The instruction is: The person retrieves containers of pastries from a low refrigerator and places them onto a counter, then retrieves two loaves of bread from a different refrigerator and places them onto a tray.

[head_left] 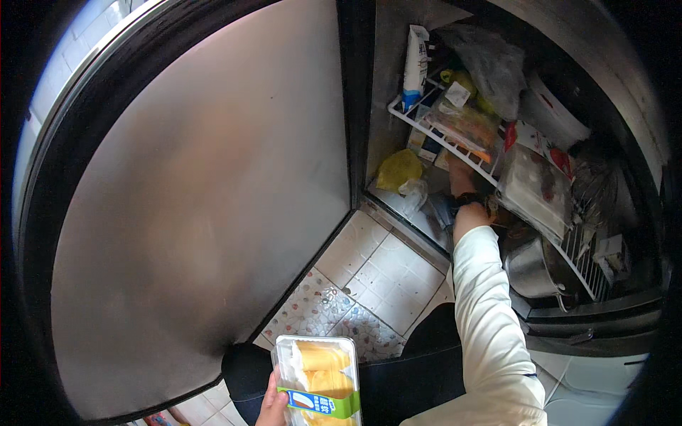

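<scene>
My left hand [273, 405], low in the view, is closed on the side of a clear plastic cake box [312, 348]. Yellow rolled cakes [328, 383] show through its lid, and a green and blue band wraps it. On the right, my right arm in a white sleeve [486, 298] stretches into an open fridge. My right hand [460, 172] is under the edge of a white wire shelf [471, 160], near small cartons [424, 144]; its fingers are hidden by the shelf and packages. A yellow bag [399, 170] lies left of that hand, beside a crumpled clear bag [413, 195].
The fridge door [206, 213] stands wide open at the left. On the shelf are a white and blue packet [415, 67], a grey plastic bag [490, 67] and a flat wrapped package [536, 184]. Below it sits a metal pot [531, 268]. Tiled floor [391, 263] lies between door and fridge.
</scene>
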### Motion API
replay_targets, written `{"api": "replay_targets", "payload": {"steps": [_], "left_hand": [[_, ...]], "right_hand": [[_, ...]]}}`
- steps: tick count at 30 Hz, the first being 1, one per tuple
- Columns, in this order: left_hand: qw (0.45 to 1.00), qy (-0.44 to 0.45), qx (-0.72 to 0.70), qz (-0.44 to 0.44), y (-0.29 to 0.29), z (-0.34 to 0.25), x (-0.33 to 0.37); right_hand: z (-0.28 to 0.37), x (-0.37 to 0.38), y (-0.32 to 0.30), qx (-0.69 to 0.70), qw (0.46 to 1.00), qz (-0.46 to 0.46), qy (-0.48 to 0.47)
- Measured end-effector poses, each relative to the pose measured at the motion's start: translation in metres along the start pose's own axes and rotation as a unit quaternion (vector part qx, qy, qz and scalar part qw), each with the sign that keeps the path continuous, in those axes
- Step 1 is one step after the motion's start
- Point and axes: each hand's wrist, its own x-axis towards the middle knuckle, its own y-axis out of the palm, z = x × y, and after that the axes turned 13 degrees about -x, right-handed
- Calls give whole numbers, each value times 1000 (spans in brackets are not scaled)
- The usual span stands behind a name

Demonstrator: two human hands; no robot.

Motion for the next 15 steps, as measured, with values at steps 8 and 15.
{"api": "replay_targets", "payload": {"steps": [8,15], "left_hand": [[995,73,3,64,15,1,16],[996,57,-23,68,23,2,17]], "right_hand": [[-18,-14,-26,-98,992,61,-55],[-60,-70,-107,-277,942,25,-189]]}}
